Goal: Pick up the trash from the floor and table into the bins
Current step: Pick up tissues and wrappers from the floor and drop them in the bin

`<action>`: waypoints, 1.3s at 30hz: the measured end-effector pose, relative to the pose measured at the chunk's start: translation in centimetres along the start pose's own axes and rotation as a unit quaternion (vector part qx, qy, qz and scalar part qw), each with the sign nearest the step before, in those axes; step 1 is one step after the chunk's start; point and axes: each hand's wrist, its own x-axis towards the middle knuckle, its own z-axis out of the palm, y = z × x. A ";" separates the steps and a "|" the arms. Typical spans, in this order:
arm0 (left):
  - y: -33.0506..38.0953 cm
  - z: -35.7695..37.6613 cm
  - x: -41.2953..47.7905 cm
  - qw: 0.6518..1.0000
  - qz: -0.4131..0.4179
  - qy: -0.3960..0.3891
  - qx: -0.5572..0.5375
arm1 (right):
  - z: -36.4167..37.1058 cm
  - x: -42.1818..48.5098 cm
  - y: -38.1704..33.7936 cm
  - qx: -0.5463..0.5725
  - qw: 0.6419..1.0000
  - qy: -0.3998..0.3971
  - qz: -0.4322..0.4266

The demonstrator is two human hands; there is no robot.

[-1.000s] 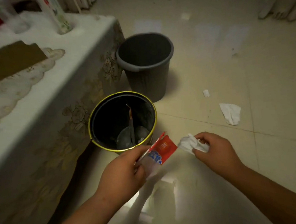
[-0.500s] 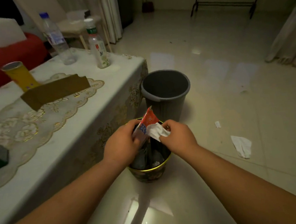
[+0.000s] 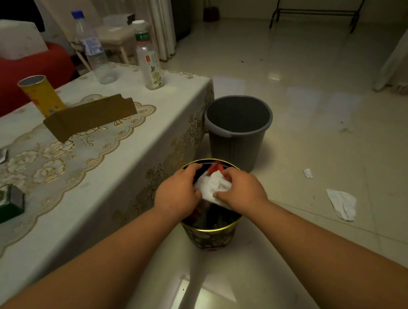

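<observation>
Both hands over the gold-rimmed black bin (image 3: 211, 228)
Left hand (image 3: 178, 196) and right hand (image 3: 243, 191) pinch crumpled white tissue (image 3: 213, 185) between fingertips; red wrapper (image 3: 215, 168) just behind.

Paper, plastic and glossy tile under your hands

Between your left hand (image 3: 178, 194) and right hand (image 3: 243, 190) you held a soft, crumpled white tissue (image 3: 215, 186) over a shiny, gold-rimmed bin (image 3: 212, 235); beyond it stood a matt grey plastic bin (image 3: 235, 140). Right of your right hand the floor (image 3: 315, 98) was smooth, glossy tile with a creased paper scrap (image 3: 343, 203). Left of your left hand lay a lace-patterned tablecloth (image 3: 77, 158), matt brown cardboard (image 3: 89, 119) and clear plastic bottles (image 3: 94, 48).
</observation>
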 end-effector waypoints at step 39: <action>49.3 -33.2 3.1 0.943 0.221 -0.210 0.133 | -61.9 -20.2 4.9 -0.073 0.978 -0.024 0.192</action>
